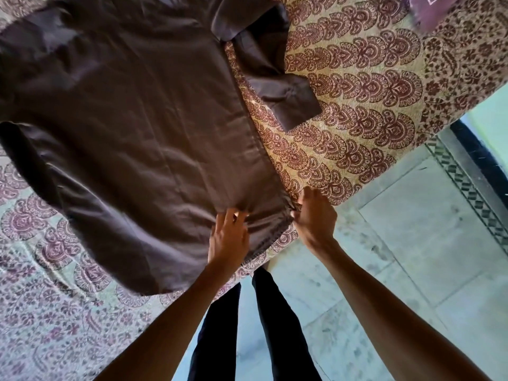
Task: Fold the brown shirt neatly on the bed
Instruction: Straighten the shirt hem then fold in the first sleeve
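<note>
The brown shirt (132, 127) lies spread flat on the bed (357, 119), its hem toward me and its collar end far away. One sleeve (275, 78) lies bent out to the right on the patterned sheet. My left hand (228, 237) rests on the hem with its fingers spread, pressing the cloth. My right hand (316, 215) pinches the shirt's near right hem corner at the bed's edge. The shirt's left side hangs in a fold toward the lower left.
The bed's corner sits just in front of my legs (247, 325) in dark trousers. Pale tiled floor (398, 270) lies to the right, with a dark patterned border strip (472, 174). A purple cloth (431, 9) sits at the far right of the bed.
</note>
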`<state>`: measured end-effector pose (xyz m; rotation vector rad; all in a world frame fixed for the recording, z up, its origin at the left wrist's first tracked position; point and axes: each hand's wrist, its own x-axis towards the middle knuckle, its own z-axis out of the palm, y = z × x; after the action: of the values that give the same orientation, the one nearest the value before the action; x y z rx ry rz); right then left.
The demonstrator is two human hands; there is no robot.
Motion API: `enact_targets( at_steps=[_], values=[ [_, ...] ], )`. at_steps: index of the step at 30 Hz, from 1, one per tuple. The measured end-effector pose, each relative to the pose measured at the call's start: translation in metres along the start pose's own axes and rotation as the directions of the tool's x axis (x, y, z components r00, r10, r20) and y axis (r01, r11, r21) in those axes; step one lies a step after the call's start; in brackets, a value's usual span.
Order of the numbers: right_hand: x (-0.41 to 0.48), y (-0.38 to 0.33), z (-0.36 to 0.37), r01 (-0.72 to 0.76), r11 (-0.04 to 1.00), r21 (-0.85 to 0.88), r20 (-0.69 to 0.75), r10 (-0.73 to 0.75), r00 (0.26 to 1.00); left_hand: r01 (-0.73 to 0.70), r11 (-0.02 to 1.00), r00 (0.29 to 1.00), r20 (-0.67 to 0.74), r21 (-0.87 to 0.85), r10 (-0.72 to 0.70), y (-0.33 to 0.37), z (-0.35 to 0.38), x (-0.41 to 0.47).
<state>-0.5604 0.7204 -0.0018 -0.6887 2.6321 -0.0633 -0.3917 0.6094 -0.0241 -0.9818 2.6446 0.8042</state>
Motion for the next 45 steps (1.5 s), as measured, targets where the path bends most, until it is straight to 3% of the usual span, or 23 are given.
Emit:
enact_targets(
  at_steps=[1,3,5,9,13,19,23,26,30,36,42,45],
  values=[
    [-0.004,0.000,0.002,0.109,0.994,0.021,-0.029,-0.108,0.994,-0.033,0.999,0.998,0.046,0.004,0.033,0.003,0.004,-0.010],
    [-0.010,-0.001,0.005,0.259,0.958,0.122,0.061,-0.268,0.962,-0.106,0.993,0.976,0.188,-0.044,0.113,0.008,0.012,-0.028],
    [-0.019,0.000,0.012,0.331,0.934,0.137,0.172,-0.351,0.920,-0.061,0.990,0.960,0.264,-0.125,0.093,0.010,0.015,-0.041],
    [-0.041,0.003,0.026,0.477,0.875,0.083,0.131,-0.484,0.865,0.035,0.997,0.995,0.095,-0.075,-0.027,-0.005,0.015,-0.057],
    [-0.046,0.005,0.036,0.585,0.811,-0.014,0.017,-0.585,0.811,-0.026,1.000,0.997,0.075,-0.011,0.027,-0.022,0.018,-0.066],
    [-0.044,-0.002,0.035,0.611,0.790,-0.050,0.039,-0.610,0.791,-0.113,0.991,0.989,0.093,-0.068,0.119,-0.026,0.024,-0.063],
    [-0.040,-0.007,0.027,0.506,0.862,-0.016,0.126,-0.500,0.857,-0.129,0.985,0.987,0.082,-0.110,0.138,-0.027,0.030,-0.068],
    [-0.035,-0.006,0.024,0.438,0.897,-0.067,0.038,-0.436,0.899,-0.116,0.988,0.990,0.074,-0.101,0.123,-0.027,0.031,-0.068],
    [-0.039,0.002,0.026,0.540,0.823,-0.176,-0.021,-0.551,0.834,-0.121,0.986,0.990,0.065,-0.119,0.129,-0.025,0.033,-0.071],
    [-0.033,0.016,0.021,0.638,0.733,-0.237,0.023,-0.652,0.758,-0.138,0.982,0.988,0.046,-0.127,0.145,-0.025,0.038,-0.073],
    [-0.017,0.020,0.024,0.663,0.743,-0.092,-0.030,-0.668,0.744,-0.216,0.975,0.969,0.115,-0.041,0.220,-0.020,0.037,-0.068],
    [-0.015,0.025,0.025,0.703,0.702,-0.115,-0.020,-0.709,0.705,-0.159,0.980,0.977,0.125,-0.124,0.174,-0.021,0.036,-0.067]
  ],
)
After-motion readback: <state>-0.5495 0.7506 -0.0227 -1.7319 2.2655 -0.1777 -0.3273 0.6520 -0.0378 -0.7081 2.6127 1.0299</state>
